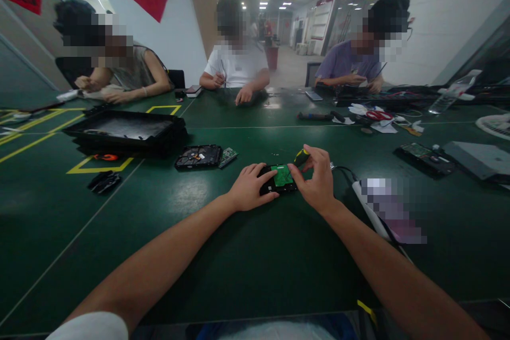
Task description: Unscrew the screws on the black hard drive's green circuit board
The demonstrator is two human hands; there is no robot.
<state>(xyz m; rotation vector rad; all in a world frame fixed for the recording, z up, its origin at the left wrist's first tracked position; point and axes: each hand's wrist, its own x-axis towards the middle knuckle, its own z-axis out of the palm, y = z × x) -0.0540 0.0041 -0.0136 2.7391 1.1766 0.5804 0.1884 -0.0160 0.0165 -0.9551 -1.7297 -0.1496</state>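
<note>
A black hard drive [268,186] with a green circuit board [283,176] on its upper face lies flat on the table in front of me. My left hand [251,188] grips its left end, the index finger across the board and the thumb along the near edge. In my right hand [317,178] is a screwdriver [302,157] with a yellow and black handle, tilted over the board's right side; its tip is hard to see. Several tiny light bits, perhaps screws, lie just beyond the drive.
Left of the drive sit another opened drive [198,156], a loose circuit board [228,156] and stacked black trays [129,130]. Rightward are a white power strip [370,210], a phone-like object [392,212], a grey box [480,159] and a bottle [454,93]. Three people sit opposite.
</note>
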